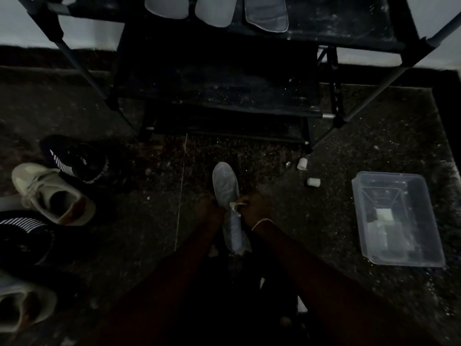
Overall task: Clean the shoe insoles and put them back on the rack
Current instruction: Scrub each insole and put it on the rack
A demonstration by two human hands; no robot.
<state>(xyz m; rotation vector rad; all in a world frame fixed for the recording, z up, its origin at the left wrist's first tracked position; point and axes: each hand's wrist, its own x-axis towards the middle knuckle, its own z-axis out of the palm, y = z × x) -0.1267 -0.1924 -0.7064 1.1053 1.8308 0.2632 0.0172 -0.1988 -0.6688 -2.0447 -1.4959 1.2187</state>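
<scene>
Pale insole (225, 186) ctr frame, toe up | L hand (208, 211) grips its mid to steady it | R hand (254, 208) pinches small wipe (234, 205) onto it, prob scrubbing | 3 other insoles (216, 11) on rack (324, 26) top ctr, likely done

The left grip (209, 209) and the right grip (255, 208) are bare, and so are both arms. A thin chain bracelet (262, 223) goes round the right wrist. Its little links look shiny and pale gold. The clothes lower down are too dark to make out.
</scene>
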